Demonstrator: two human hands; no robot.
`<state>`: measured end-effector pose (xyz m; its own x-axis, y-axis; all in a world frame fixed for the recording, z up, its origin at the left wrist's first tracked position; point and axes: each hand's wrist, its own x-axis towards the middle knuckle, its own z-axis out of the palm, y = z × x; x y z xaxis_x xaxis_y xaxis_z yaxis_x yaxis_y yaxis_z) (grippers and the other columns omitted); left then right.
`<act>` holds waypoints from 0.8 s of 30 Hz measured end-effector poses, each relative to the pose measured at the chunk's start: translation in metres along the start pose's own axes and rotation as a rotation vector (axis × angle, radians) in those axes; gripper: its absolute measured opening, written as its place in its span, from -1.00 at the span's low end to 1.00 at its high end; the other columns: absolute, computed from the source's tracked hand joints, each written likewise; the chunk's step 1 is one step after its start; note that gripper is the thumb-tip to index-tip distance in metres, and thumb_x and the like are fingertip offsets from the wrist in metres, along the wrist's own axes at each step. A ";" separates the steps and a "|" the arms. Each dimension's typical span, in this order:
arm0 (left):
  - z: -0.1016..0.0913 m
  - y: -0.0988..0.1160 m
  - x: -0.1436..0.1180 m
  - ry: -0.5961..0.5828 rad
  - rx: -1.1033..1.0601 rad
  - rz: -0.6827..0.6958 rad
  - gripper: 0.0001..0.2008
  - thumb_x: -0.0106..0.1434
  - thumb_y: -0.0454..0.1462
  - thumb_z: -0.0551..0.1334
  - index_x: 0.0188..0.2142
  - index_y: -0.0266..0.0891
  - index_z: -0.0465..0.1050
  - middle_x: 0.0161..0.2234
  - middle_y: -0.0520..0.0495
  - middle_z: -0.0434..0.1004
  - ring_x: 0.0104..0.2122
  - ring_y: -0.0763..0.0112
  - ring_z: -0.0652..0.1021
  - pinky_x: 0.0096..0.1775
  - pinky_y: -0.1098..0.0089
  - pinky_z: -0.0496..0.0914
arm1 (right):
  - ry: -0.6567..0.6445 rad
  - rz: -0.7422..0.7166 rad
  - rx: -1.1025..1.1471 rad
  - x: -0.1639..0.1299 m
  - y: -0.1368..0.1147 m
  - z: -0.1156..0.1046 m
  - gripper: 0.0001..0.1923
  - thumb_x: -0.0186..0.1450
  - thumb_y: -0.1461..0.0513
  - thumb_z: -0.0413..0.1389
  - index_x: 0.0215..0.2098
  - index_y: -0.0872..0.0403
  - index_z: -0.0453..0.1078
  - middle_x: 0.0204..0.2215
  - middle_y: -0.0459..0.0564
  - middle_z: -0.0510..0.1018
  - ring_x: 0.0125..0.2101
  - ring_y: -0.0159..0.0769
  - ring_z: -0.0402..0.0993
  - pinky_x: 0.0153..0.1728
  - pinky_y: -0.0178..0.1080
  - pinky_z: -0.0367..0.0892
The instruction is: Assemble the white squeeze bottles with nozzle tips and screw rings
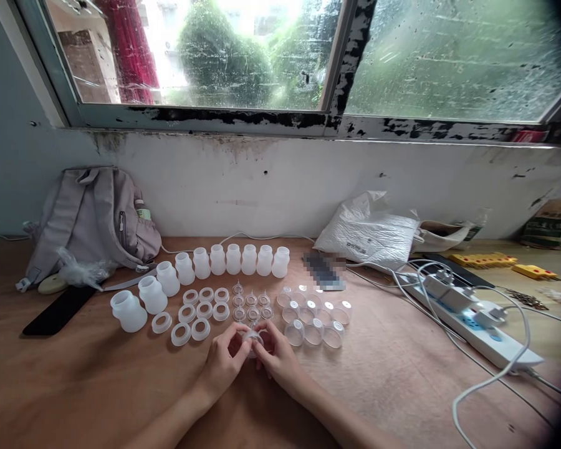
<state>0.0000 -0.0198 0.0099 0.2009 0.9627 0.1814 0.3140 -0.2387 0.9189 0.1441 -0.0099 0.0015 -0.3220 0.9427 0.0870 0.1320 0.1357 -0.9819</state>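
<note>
Fingertips of the left hand (224,362) and right hand (277,357) pinched a small clear soft plastic nipple-shaped piece (253,338) between them, just above the brown wooden tabletop (402,374) near its front edge. Just behind lay small clear valves (251,300), white plastic rings (201,310) and clear round caps (315,315). Farther back curved a row of translucent white bottles (217,260); a grey backpack (93,218) leaned at the far left corner.

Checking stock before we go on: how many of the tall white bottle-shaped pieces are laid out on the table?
10. They form one curved row of white bottle pieces: seven along the back near the wall, then three curving forward-left toward the backpack, the last nearest the phone. None seems hidden.
</note>
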 end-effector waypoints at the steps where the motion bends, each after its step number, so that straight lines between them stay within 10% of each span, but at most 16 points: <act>1: 0.000 0.001 -0.001 -0.022 -0.006 0.023 -0.82 0.17 -0.21 0.06 -0.26 -0.23 0.30 -0.50 0.02 0.39 -0.51 0.47 0.44 -0.44 0.49 0.34 | 0.005 0.002 0.007 0.000 0.001 0.000 -0.89 0.19 0.20 -0.02 -0.34 0.04 0.12 -0.63 -0.22 0.31 -0.70 -0.52 0.25 -0.77 -0.49 0.09; 24: 0.000 -0.002 -0.005 -0.154 0.137 0.175 -0.75 0.08 -0.31 0.12 -0.20 -0.25 0.27 -0.55 0.07 0.27 -0.61 0.56 0.31 -0.56 0.55 0.23 | 0.095 0.004 -0.030 0.003 0.010 0.003 -0.86 0.05 0.38 -0.09 -0.44 0.05 0.07 -0.69 -0.27 0.23 -0.76 -0.57 0.07 -0.79 -0.51 0.03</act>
<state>-0.0021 -0.0237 0.0071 0.3983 0.8772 0.2682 0.3827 -0.4247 0.8205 0.1419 -0.0068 -0.0091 -0.2307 0.9679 0.0997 0.1617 0.1391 -0.9770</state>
